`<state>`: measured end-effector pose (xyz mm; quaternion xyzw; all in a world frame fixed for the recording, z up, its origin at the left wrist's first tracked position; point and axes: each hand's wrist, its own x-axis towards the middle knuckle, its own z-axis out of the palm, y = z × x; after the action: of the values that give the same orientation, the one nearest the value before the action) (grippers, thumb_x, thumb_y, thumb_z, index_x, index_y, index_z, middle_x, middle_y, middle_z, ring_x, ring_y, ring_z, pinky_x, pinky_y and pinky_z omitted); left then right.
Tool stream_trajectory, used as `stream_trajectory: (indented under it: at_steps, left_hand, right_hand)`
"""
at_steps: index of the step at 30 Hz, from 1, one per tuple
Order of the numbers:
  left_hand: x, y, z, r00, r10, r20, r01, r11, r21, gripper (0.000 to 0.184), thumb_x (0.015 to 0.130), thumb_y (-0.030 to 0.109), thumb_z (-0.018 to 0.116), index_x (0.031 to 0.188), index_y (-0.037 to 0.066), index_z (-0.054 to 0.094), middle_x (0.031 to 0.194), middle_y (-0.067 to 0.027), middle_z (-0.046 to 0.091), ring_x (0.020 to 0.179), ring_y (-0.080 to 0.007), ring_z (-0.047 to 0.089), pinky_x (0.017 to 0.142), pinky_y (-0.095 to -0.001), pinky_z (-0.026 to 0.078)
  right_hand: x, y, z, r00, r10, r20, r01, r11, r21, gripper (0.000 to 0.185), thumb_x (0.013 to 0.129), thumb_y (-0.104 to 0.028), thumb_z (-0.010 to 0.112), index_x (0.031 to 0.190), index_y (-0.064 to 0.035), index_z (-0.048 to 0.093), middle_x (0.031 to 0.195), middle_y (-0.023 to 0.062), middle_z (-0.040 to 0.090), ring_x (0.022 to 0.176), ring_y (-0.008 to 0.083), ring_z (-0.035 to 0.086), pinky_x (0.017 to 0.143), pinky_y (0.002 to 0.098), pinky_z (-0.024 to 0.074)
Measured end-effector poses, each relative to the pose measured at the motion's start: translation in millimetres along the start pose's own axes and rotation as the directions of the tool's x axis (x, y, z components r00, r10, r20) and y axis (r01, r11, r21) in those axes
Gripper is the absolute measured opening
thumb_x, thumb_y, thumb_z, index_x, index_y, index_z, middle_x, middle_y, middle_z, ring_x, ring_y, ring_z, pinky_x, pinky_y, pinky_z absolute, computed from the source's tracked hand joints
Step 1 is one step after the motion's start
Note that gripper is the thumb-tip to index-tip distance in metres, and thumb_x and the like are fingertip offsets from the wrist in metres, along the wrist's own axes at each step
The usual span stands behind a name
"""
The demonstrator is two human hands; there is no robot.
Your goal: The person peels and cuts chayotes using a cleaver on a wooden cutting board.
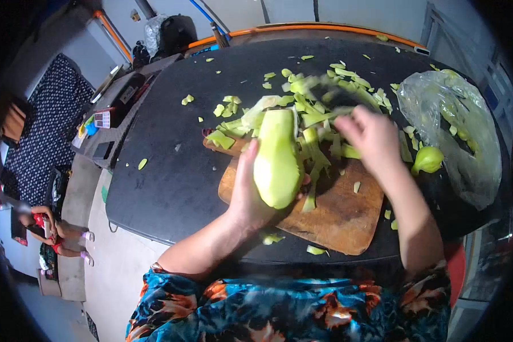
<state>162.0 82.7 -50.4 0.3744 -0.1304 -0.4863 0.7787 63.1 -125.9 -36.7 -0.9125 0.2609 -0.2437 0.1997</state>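
Note:
A long, peeled pale-green gourd (278,159), its top end cut flat, is gripped upright in my left hand (248,185). The hand wraps it from the left, above the wooden cutting board (347,222). To the right, my right hand (370,134) is blurred, its fingers curled. A smeared streak runs near its fingertips; whatever it holds cannot be made out. Green peel strips (313,151) lie heaped between the hands, on the far part of the board and on the table behind. A small green rounded piece (427,160) sits right of my right forearm.
Peel scraps are scattered over the black table (165,154). A clear plastic bag (467,142) with green pieces inside lies at the right. At the left stand a side counter (111,137) with various items and, farther off, a seated person (51,228).

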Motion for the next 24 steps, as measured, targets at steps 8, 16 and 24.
stream_trajectory:
  at_steps: [8,16,24]
  left_hand:
    - [5.8,5.9,-7.9,0.999,-0.041,-0.020,0.039,0.995,-0.093,0.065,0.087,0.064,0.037,0.122,0.011,0.051,0.106,-0.0126,0.060,0.085,-0.0302,0.062,0.061,-0.0373,0.048]
    - [12.7,12.8,-26.0,0.958,-0.110,0.263,0.191,0.933,-0.304,0.071,0.086,0.066,0.037,0.130,0.011,0.047,0.121,-0.0147,0.056,0.107,-0.0309,0.058,0.095,-0.0498,0.045]
    - [7.6,4.7,-8.2,0.994,-0.088,0.060,0.095,0.986,-0.134,0.063,0.088,0.063,0.037,0.118,0.010,0.053,0.107,-0.0110,0.059,0.083,-0.0279,0.062,0.060,-0.0362,0.049]
  right_hand:
    - [-13.5,-3.1,-13.5,0.967,-0.204,-0.152,0.250,0.872,0.421,0.037,0.089,-0.038,0.059,0.081,-0.0026,0.061,0.060,0.0109,0.058,0.054,0.0243,0.057,0.052,0.0305,0.0426]
    - [-66.1,-55.4,-2.3,0.793,-0.607,0.052,0.586,0.783,0.208,0.045,0.080,-0.050,0.064,0.072,-0.0084,0.049,0.059,0.0065,0.055,0.055,0.0266,0.059,0.049,0.0369,0.0443]
    - [-16.4,-15.2,12.3,0.993,-0.118,-0.005,0.118,0.993,-0.001,0.043,0.087,-0.046,0.059,0.078,-0.0045,0.055,0.065,0.0124,0.059,0.060,0.0322,0.059,0.054,0.0399,0.0442]
